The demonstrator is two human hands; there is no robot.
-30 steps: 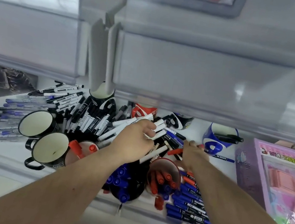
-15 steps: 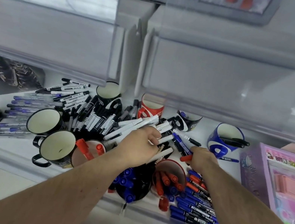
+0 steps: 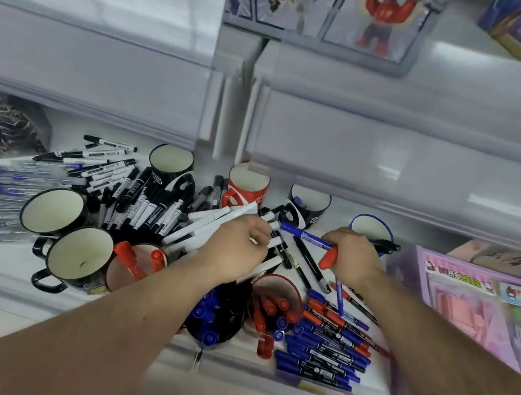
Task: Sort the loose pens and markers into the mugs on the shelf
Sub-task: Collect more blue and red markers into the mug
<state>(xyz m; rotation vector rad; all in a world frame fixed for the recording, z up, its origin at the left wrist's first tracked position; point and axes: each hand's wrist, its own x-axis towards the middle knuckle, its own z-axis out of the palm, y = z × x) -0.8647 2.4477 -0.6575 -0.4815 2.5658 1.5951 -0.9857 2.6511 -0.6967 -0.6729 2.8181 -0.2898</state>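
Observation:
My left hand [image 3: 236, 245] grips a bundle of white markers [image 3: 208, 226] that fans out to the upper left over the shelf. My right hand [image 3: 350, 260] holds a blue marker [image 3: 306, 235], a red-capped marker [image 3: 328, 261] and a thin blue pen [image 3: 338, 298]. Below my hands stand a black mug of blue markers [image 3: 217, 315] and a red mug of red markers [image 3: 275, 304]. Loose blue and red markers [image 3: 327, 345] lie at the front right. Black markers [image 3: 147, 198] are piled in the middle.
Empty black mugs [image 3: 52, 213] [image 3: 81, 256] stand at the front left, and a mug [image 3: 139, 263] beside them holds red markers. Black [image 3: 171, 164], red [image 3: 247, 184], dark [image 3: 308, 205] and blue [image 3: 371, 231] mugs line the back. Thin blue pens [image 3: 6, 187] lie left. A pink toy box [image 3: 489, 314] sits right. An upper shelf [image 3: 398, 159] overhangs.
My right hand has lifted and now also holds a blue marker pointing left, along with the red one. The view has tilted upward, and my left hand still holds the white markers.

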